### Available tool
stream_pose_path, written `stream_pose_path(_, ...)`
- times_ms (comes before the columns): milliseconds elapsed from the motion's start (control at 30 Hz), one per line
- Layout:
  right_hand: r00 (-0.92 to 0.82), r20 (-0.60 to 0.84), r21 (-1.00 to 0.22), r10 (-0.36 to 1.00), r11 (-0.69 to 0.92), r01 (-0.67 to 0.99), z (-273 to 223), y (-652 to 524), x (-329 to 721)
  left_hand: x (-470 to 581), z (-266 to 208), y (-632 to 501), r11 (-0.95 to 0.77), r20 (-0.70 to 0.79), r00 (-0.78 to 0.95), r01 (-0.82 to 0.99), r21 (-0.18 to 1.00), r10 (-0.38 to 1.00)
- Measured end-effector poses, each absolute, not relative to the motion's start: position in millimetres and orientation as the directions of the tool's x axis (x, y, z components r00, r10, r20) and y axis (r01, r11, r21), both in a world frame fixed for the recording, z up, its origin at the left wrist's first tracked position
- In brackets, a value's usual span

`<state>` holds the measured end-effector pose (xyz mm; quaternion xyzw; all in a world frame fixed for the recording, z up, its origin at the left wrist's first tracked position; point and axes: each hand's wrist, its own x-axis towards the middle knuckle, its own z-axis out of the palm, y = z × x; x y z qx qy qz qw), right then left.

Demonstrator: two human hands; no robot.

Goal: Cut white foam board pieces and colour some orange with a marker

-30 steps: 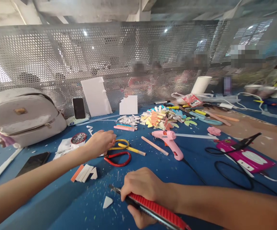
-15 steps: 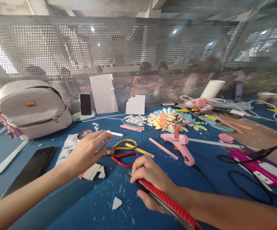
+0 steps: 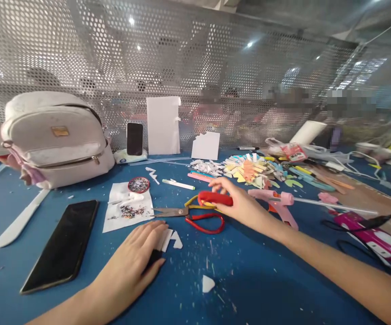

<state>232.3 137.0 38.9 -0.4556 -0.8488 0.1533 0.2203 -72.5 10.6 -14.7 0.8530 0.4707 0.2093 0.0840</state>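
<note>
Head view, largest first. Blue counter (image 3: pixel 249 289) is littered with white chips and scraps. Grey backpack (image 3: pixel 55 140) sits at 10 o'clock, zipped, contents hidden. Black phone (image 3: pixel 62 246) lies flat at 8 o'clock, just left of the left hand.

Right hand (image 3: pixel 239 203) reaches to 12 o'clock and is closed around a red utility knife (image 3: pixel 215 198), fingers wrapped over the body, directly above the yellow and red handles of the scissors (image 3: pixel 195 214). My read: the knife is a light, stiff plastic shell with a ribbed grip, not slippery; take it mid-body, well clear of the blade end. Cannot tell whether the blade is out.

Left hand (image 3: pixel 131 266) lies flat on the counter, fingers together, fingertips on a small stack of white foam pieces (image 3: pixel 168 239). These look very light and stiff, likely easy to dent or snap; best pinched by the edges.

Pink glue gun (image 3: pixel 276 203) lies just right of the right hand.

Containers: white paper sheet (image 3: pixel 128 207) at 11 o'clock carries a loose heap of tiny multicoloured bits, and a small round tin (image 3: pixel 139 184) at its top edge holds more of the same. No lid visible.
</note>
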Motion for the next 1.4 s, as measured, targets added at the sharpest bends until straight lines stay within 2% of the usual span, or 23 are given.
stream_pose_path(233, -0.44, 0.251, -0.349, 0.862, 0.504, 0.79, 28, 186, 228, -78, -11, 7, -0.549, 0.252, 0.49, 0.703, 0.451, 0.834)
stream_pose_path(700, -0.45, 0.277, -0.163, 0.849, 0.503, 0.849, 24, 185, 219, -79, -8, 11, -0.536, 0.247, 0.479, 0.705, 0.464, 0.843)
stream_pose_path(867, -0.522, 0.296, -0.175, 0.8, 0.582, 0.794, 48, 174, 205, -79, -11, 10, -0.533, 0.273, 0.458, 0.727, 0.433, 0.846)
stream_pose_path(1067, -0.607, 0.208, -0.243, 0.767, 0.642, 0.727, 66, 142, 211, -78, -13, 10, -0.544, 0.324, 0.441, 0.742, 0.393, 0.837)
stream_pose_path(1233, -0.574, 0.176, -0.26, 0.8, 0.6, 0.757, 65, 126, 243, -79, -12, 11, -0.558, 0.337, 0.456, 0.754, 0.346, 0.824)
stream_pose_path(1400, -0.506, 0.213, -0.224, 0.836, 0.546, 0.808, 62, 118, 268, -81, -13, 12, -0.557, 0.337, 0.456, 0.763, 0.329, 0.824)
